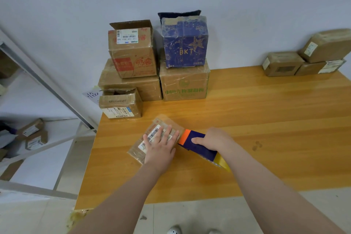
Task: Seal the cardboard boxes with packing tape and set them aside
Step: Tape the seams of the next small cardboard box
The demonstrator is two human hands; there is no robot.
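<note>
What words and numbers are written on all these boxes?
"BKT": gold letters on the blue box.
"159 159 A03 160": upside down, on the white label of the open box.
"NSHE LIBRARY", roughly: on the small box.
Green Chinese print on the big box: blurred.
Barcode label under the left hand: too small.

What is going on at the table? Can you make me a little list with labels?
left hand: presses flat on the small flat box
right hand: grips the tape dispenser, orange end at the box's right edge
table: wooden
back left: stacked boxes, with a blue box on top
back right: three brown boxes
</note>
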